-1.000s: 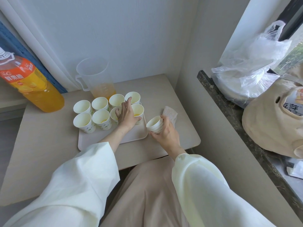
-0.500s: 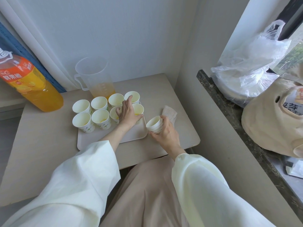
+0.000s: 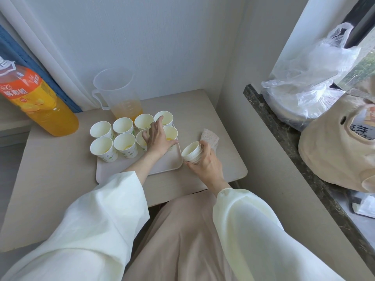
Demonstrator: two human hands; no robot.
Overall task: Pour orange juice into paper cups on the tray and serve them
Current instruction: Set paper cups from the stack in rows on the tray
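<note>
Paper cups (image 3: 123, 126), eight in two rows of four, stand upright on the far half of the tray (image 3: 162, 165), which lies on the counter (image 3: 60, 169); several show a little orange juice at the bottom. My left hand (image 3: 158, 136) lies spread over the right-end cups, fingers straight, gripping nothing. My right hand (image 3: 209, 163) grips a tilted stack of cups (image 3: 191, 152) just right of the tray. A pitcher (image 3: 116, 94) stands just beyond the tray, a juice bottle (image 3: 40, 102) at far left.
</note>
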